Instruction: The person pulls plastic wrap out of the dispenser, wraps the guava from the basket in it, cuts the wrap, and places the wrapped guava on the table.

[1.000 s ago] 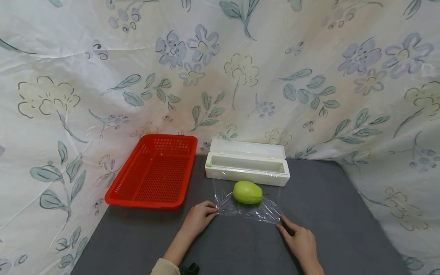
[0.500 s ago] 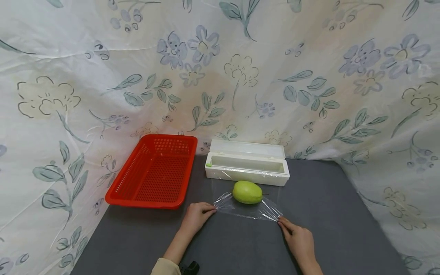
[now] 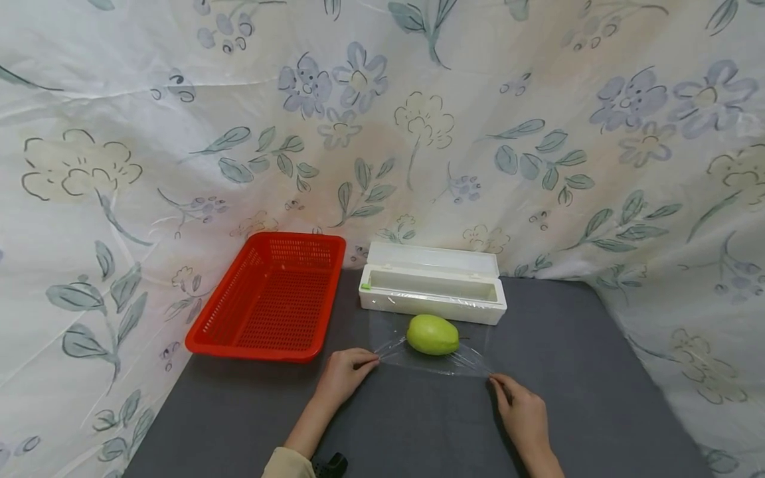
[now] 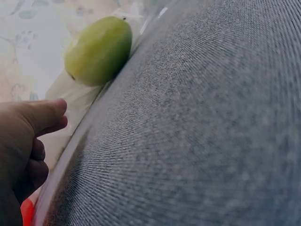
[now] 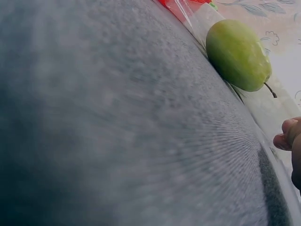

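A green pear (image 3: 433, 334) with a dark stem lies on a sheet of clear plastic wrap (image 3: 427, 364) in the head view. The wrap runs from the front of a white wrap dispenser box (image 3: 433, 307), whose lid stands up. My left hand (image 3: 343, 377) pinches the wrap's near left corner between thumb and forefinger. At the near right corner, my right hand (image 3: 523, 413) pinches the wrap the same way. Creases stretch from both corners toward the pear. The left wrist view shows the left fingertips (image 4: 60, 106) with the pear beyond them.
Left of the dispenser stands a red plastic basket (image 3: 311, 332) with perforated sides. A dark grey cloth (image 3: 418, 431) covers the table. Behind and at both sides hangs a flower-patterned curtain (image 3: 418, 166). A small green piece (image 3: 366, 287) sits on the box's left end.
The right hand has shifted slightly at the wrap's right corner, and its fingers now pinch the edge more closely. The wrap's near edge looks straighter. The pear, box and basket stay in place.
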### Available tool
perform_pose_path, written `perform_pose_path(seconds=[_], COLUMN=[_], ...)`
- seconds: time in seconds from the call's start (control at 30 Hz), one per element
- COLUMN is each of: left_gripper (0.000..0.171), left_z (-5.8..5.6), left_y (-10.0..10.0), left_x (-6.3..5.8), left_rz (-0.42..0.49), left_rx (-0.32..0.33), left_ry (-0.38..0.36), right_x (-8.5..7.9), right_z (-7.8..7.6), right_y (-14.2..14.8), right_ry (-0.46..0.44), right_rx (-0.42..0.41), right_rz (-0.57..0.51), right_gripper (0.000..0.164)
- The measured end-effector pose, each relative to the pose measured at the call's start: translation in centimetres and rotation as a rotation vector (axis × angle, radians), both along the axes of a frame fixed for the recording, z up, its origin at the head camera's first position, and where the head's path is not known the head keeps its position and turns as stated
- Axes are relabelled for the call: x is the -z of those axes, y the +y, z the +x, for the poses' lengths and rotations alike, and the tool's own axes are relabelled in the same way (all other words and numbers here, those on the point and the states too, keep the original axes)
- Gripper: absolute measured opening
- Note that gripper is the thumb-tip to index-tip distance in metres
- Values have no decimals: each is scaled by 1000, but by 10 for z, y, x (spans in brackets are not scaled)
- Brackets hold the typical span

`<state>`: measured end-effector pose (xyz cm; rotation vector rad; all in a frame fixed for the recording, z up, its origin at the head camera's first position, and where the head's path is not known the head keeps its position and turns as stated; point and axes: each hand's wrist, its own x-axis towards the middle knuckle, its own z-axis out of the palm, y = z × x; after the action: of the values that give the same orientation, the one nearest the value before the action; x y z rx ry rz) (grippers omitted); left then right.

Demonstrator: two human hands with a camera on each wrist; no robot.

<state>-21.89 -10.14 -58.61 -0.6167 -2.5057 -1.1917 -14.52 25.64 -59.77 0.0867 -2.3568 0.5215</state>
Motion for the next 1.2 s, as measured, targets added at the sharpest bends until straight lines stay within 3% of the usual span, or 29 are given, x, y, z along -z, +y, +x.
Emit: perform_pose_path(seconds=[0.27,0.6,0.87,1.2], left_gripper=[19,13,7,9], left_z=[-5,-16,-24,-30], left_y=[4,11,15,18], left_x=[-4,-9,-13,-22], left_rz=[40,117,121,182], left_rx=[30,-18,-27,-59], left_ry=[56,41,95,41], right_x=[-2,-8,-13,-22], right_z=[-11,-21,-27,-38], right_y=[8,13,13,14], right_ry=[29,77,101,95], right_rx=[-17,-64,-79,-72], right_rz=[15,19,12,14], right_gripper=[18,18,18,17])
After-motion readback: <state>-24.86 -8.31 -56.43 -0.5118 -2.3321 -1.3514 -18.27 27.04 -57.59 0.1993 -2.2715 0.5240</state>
